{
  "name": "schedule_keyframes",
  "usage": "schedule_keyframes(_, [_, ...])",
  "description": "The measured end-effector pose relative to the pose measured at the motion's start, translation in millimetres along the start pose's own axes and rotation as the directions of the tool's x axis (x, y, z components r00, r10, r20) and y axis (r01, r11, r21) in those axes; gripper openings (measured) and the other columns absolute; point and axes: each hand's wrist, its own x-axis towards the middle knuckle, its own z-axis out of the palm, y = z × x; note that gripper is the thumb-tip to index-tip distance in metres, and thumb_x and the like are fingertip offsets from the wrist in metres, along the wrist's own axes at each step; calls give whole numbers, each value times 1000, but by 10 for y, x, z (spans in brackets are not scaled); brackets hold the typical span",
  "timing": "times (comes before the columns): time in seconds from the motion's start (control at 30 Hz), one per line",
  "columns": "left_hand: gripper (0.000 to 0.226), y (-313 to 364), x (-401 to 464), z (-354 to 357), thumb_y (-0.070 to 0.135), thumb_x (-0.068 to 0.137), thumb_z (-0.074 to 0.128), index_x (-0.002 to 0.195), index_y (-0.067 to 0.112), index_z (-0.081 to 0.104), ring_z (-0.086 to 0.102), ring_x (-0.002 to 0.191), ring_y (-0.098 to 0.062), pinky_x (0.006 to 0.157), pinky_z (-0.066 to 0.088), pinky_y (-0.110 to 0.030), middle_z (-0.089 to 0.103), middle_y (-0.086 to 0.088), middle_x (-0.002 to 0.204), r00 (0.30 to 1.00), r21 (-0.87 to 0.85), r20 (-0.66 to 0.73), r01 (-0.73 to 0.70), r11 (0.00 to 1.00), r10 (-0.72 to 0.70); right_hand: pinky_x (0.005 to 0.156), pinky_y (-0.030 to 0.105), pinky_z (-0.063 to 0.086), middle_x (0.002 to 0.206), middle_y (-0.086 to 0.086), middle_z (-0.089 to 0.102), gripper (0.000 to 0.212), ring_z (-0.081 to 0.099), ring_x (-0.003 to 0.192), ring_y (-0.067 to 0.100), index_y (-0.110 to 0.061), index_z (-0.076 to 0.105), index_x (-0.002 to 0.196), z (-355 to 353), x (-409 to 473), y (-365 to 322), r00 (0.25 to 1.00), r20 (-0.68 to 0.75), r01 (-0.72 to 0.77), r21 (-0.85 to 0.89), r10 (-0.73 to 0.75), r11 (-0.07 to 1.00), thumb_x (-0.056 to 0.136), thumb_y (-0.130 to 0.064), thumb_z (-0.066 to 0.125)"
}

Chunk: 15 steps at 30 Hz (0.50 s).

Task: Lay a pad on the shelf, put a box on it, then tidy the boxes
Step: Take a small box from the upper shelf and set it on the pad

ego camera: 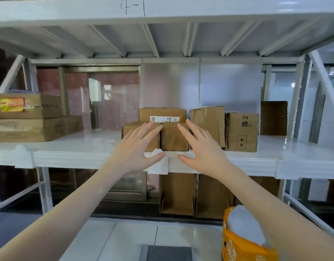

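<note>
Reaching out, both hands, left hand (138, 146) and right hand (202, 147), spread flat with nothing held; two small boxes (173, 136) sit near the shelf (83, 147) edge.

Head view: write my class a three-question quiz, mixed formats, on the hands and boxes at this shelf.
1. True or false: the left hand grips a box.
2. Which box bears a white label? A) the rear box B) the front box C) the tilted box
3. Fill in: the orange bag hangs below the ____ arm.

Key: 1 false, its fingers are spread, like the right hand; 2 A; 3 right.
</note>
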Motion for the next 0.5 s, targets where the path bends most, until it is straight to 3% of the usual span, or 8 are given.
schedule_keyframes(0.37, [80,-545,516,146,72,76,26,148,37,14,14,146,-17,116,6,-38,9,6,159,995,113,-67,-70,991,78,119,41,13,160,2,5,92,4,147,20,-24,8,149,380,912,131,1000,28,-3,-72,5,997,80,-55,61])
schedule_keyframes(0.5, [77,-584,568,223,68,79,31,147,35,19,19,144,-17,117,12,-41,14,5,159,990,101,-92,-96,990,105,116,42,19,154,3,27,92,24,142,21,-20,20,146,472,983,162,998,59,9,-173,1,985,74,-56,65])
